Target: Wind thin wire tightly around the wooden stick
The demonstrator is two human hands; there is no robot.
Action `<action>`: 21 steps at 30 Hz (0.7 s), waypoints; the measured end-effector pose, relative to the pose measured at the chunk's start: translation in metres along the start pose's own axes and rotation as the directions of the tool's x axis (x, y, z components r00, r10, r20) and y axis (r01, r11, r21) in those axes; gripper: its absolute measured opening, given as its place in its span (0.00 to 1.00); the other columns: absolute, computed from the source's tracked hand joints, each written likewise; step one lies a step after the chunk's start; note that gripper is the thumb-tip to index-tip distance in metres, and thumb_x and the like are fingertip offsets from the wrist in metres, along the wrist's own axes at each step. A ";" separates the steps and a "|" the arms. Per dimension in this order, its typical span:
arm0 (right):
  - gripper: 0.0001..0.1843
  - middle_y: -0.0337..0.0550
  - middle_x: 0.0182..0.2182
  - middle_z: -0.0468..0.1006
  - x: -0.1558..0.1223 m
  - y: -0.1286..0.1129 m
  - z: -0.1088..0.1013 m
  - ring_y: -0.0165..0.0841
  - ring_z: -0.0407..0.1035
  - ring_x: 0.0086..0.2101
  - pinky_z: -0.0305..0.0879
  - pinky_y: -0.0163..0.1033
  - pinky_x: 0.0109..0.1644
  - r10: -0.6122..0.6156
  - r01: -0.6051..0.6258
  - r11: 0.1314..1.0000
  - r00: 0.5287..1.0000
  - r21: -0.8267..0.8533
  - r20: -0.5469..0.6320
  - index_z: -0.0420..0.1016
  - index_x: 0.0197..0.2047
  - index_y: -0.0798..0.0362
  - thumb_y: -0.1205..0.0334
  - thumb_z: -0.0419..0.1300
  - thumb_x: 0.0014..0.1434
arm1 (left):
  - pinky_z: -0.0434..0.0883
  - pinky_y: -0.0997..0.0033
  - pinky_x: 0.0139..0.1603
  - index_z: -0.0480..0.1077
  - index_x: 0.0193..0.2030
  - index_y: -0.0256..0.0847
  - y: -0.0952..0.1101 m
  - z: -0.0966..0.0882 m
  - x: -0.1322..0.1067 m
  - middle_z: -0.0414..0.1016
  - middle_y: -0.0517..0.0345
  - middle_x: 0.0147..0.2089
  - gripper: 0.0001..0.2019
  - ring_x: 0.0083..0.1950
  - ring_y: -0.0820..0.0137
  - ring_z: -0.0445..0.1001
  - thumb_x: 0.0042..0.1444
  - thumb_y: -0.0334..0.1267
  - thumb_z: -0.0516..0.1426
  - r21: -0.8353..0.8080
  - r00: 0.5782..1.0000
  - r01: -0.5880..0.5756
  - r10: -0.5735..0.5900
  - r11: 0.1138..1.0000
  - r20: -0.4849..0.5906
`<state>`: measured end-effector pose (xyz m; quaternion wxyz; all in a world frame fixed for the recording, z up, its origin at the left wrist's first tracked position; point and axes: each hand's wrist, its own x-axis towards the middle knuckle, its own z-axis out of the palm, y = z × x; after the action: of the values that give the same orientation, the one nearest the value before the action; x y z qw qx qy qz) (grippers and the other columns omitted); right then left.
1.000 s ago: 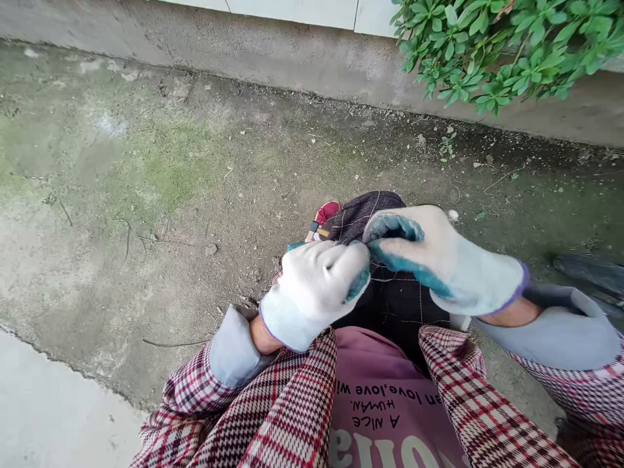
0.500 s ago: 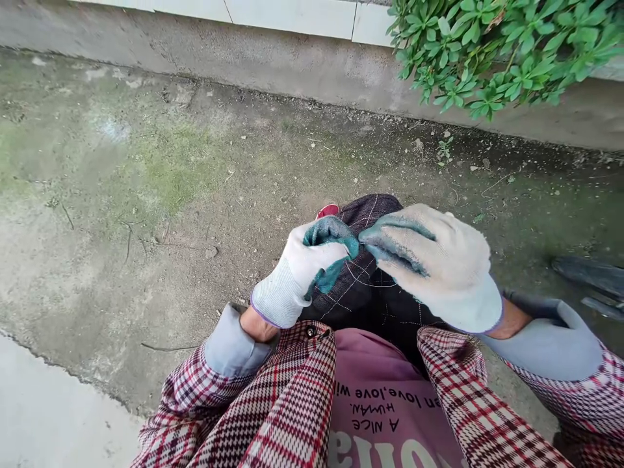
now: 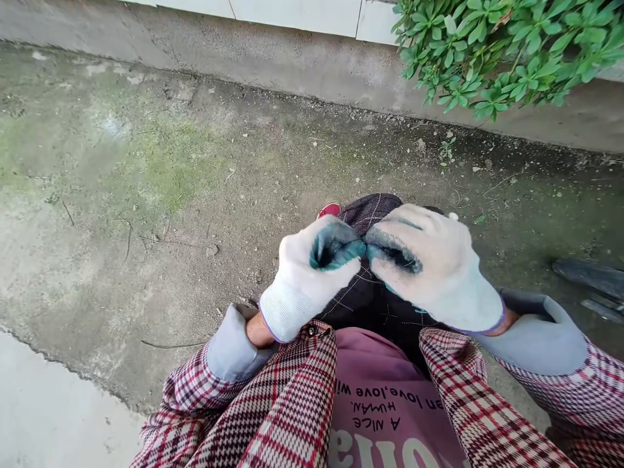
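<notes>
My left hand (image 3: 316, 263), in a white glove with a green-coated palm, is closed in a pinch with its fingers curled round. Opposite it, my right hand (image 3: 424, 263), gloved the same way, also pinches, and the fingertips of both hands meet or nearly meet above my lap. A thin pale strand (image 3: 369, 279), like fine wire or thread, shows just below the fingertips. Its ends disappear into the two pinches; whether it is wire or thread I cannot tell. Dark checked trousers (image 3: 361, 292) lie behind the hands.
A low concrete wall (image 3: 292, 68) topped with white tiles runs across the far side. A leafy green bush (image 3: 507, 52) hangs over it at the right. Twigs and small stones lie on the mossy ground (image 3: 170, 175). Dark objects (image 3: 592, 276) sit at the right edge.
My left hand has rolled and moved slightly right. My right hand has tightened its curl, and the fingertips are closer together. Less of the strand's loop shows.
</notes>
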<state>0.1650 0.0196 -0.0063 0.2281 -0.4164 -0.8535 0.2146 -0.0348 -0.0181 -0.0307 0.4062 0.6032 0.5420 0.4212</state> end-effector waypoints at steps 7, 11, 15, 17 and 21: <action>0.18 0.33 0.19 0.67 -0.003 0.020 0.016 0.28 0.57 0.19 0.56 0.36 0.21 0.315 -0.616 0.337 0.787 0.712 0.531 0.68 0.24 0.49 0.55 0.65 0.64 | 0.63 0.66 0.31 0.78 0.42 0.44 -0.013 -0.006 -0.002 0.76 0.60 0.28 0.05 0.29 0.68 0.72 0.69 0.32 0.60 0.450 0.807 -0.587 0.529 0.673 0.262; 0.12 0.40 0.27 0.81 -0.011 0.017 0.000 0.33 0.71 0.24 0.68 0.38 0.26 0.393 -0.520 0.562 0.852 0.643 0.345 0.81 0.33 0.50 0.51 0.70 0.64 | 0.73 0.71 0.36 0.79 0.41 0.42 -0.005 -0.002 0.002 0.82 0.59 0.34 0.02 0.33 0.70 0.78 0.61 0.34 0.65 0.058 0.991 -0.113 0.108 0.992 0.082; 0.06 0.41 0.40 0.89 -0.013 0.004 -0.019 0.41 0.83 0.39 0.80 0.44 0.44 0.219 -0.215 0.925 0.975 0.314 0.021 0.87 0.42 0.45 0.59 0.66 0.68 | 0.75 0.74 0.35 0.77 0.34 0.40 0.000 0.003 0.006 0.80 0.60 0.32 0.05 0.33 0.72 0.77 0.57 0.38 0.67 -0.331 0.951 0.292 -0.237 0.897 0.197; 0.09 0.40 0.43 0.89 -0.013 0.002 -0.022 0.41 0.85 0.43 0.81 0.45 0.49 0.082 -0.084 0.978 0.996 0.193 0.017 0.88 0.44 0.44 0.62 0.63 0.69 | 0.75 0.75 0.36 0.77 0.33 0.40 0.000 0.004 0.008 0.79 0.62 0.30 0.05 0.32 0.74 0.75 0.55 0.37 0.68 -0.413 0.932 0.344 -0.255 0.843 0.257; 0.12 0.38 0.45 0.89 -0.009 0.005 -0.022 0.41 0.86 0.44 0.81 0.42 0.49 -0.044 0.040 0.993 0.998 0.115 0.033 0.88 0.45 0.43 0.64 0.61 0.69 | 0.74 0.77 0.36 0.77 0.31 0.41 0.001 0.003 0.009 0.76 0.65 0.28 0.03 0.30 0.76 0.72 0.51 0.33 0.67 -0.481 0.923 0.371 -0.259 0.794 0.284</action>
<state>0.1853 0.0186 0.0067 0.2410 -0.3806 -0.8524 0.2654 -0.0312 -0.0095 -0.0305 0.6736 0.4091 0.4544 0.4152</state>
